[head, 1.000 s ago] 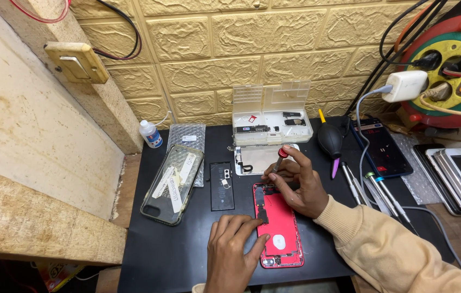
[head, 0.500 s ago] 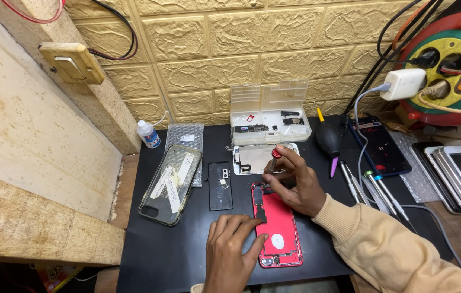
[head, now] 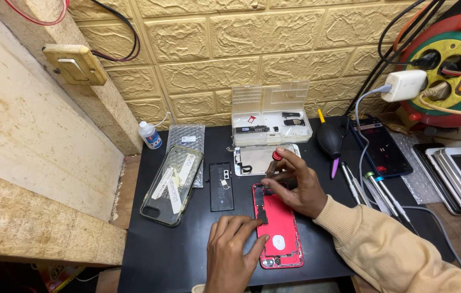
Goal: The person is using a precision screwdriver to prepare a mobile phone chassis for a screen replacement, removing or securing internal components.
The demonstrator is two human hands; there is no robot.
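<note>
Black mat: left hand steadies red phone; right hand grips screwdriver.

Black work mat over wooden bench: red phone shell at 6 o'clock, clear parts box at 12, screwdrivers at 3.

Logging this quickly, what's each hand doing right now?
Left hand: open, flat on the red phone.
Right hand: closed on a red-capped screwdriver.
</note>
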